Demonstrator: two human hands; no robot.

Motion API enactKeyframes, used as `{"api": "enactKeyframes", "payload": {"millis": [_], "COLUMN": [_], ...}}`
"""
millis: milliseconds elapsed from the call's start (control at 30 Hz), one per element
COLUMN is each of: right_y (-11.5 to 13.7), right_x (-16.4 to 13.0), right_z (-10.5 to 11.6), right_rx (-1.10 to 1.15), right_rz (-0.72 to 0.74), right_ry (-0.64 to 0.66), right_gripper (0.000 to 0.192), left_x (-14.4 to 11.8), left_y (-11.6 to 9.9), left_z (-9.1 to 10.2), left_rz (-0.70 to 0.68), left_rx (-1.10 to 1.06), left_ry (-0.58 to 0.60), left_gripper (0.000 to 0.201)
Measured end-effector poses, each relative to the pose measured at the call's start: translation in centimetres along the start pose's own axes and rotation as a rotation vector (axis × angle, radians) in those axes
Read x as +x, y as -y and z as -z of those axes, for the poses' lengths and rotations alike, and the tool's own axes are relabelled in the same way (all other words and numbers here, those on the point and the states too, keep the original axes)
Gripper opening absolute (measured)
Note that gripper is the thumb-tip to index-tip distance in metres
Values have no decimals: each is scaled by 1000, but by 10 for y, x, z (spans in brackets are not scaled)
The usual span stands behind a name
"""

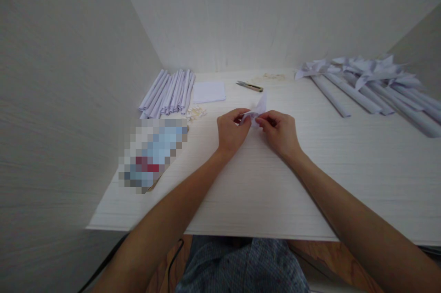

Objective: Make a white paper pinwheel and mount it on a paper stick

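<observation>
Between my two hands, above the middle of the white table, is a folded paper pinwheel head [261, 105] with one pointed blade sticking up. My left hand [233, 127] pinches its left side. The fingers of my right hand [279, 128] close on its right side near the centre. My fingertips hide most of the paper's middle, so I cannot see what fastens it. Behind my hands lie thread snips [250, 86] and a stack of square white paper [209, 92].
Rolled paper tubes [168, 93] lie in a pile at the back left, with small pale bits [196, 113] beside them. A blurred-out flat item [155, 155] rests at the left. Finished paper pinwheels on tubes [372, 84] are heaped at the right. Walls enclose the table [262, 201].
</observation>
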State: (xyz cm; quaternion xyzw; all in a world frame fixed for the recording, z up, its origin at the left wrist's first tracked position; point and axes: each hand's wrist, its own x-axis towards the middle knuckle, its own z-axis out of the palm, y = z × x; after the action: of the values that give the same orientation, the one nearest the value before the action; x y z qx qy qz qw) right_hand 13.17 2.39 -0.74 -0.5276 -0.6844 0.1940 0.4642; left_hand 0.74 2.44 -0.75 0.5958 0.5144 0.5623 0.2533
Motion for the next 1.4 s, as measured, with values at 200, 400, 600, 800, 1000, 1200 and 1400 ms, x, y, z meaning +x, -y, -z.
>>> {"api": "enactKeyframes", "payload": {"millis": [200, 400, 600, 800, 1000, 1200, 1400], "right_y": [1, 1, 0, 0, 1, 2, 4], "right_x": [0, -1, 0, -1, -1, -1, -1], "right_z": [0, 0, -1, 0, 0, 0, 1], "right_rx": [-18, -23, 0, -2, -10, -1, -16], "right_rz": [33, 42, 33, 45, 19, 3, 20], "right_ry": [1, 1, -3, -13, -21, -22, -28], "right_gripper": [13, 13, 12, 13, 14, 14, 15], "left_x": [0, 1, 0, 0, -1, -1, -1], "left_y": [-2, 0, -1, 0, -1, -2, -2], "left_z": [0, 1, 0, 0, 0, 0, 0], "left_rz": [34, 22, 18, 2, -16, -44, -33], "left_rx": [-7, -25, -38, -31, 0, 24, 41], "left_ry": [8, 15, 6, -21, -8, -1, -3], "left_gripper": [17, 16, 14, 13, 14, 13, 12]}}
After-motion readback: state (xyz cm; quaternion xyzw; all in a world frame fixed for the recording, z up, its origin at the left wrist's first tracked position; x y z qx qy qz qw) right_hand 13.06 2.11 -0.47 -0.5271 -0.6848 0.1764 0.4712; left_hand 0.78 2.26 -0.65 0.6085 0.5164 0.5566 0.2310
